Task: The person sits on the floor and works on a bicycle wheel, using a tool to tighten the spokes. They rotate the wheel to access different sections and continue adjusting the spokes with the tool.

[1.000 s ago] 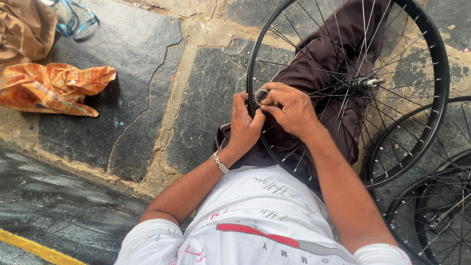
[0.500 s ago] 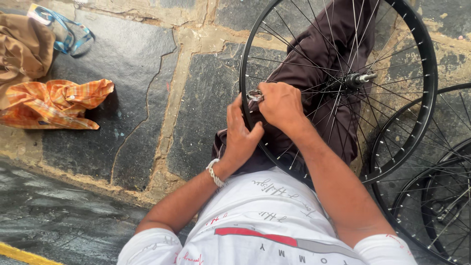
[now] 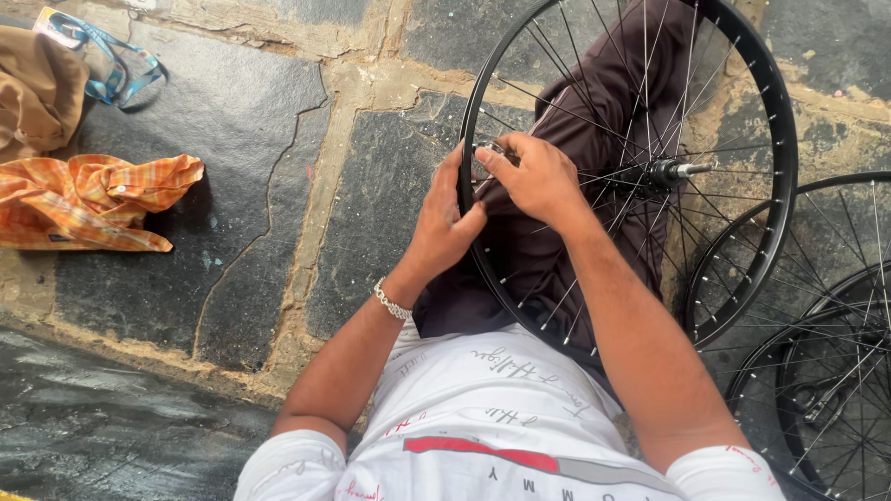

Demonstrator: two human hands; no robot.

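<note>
While the black bicycle wheel [image 3: 780, 186] is lying across the person's lap, both hands are working at the left side of its rim. The left hand [image 3: 444, 227] is pressing against the outside of the rim, fingers upright and thumb hooked toward the spokes. The right hand [image 3: 534, 176] is reaching from inside the rim, its fingers closing narrowly on a small metal tool [image 3: 492, 148] at the rim edge; what the tool is gripping cannot be told. The hub axle [image 3: 673, 170] is sitting right of the hands, well apart from them. A silver bracelet [image 3: 391, 301] is circling the left wrist.

To the right, two more black wheels [image 3: 817, 371] are lying just beside the held wheel, their rims overlapping and crowding that side. To the left, the stone floor [image 3: 241, 139] is showing open slabs with cracked joints. At the far left, an orange checked cloth [image 3: 88, 199] is lying near a brown bag [image 3: 37, 88] and a blue strap [image 3: 116, 70].
</note>
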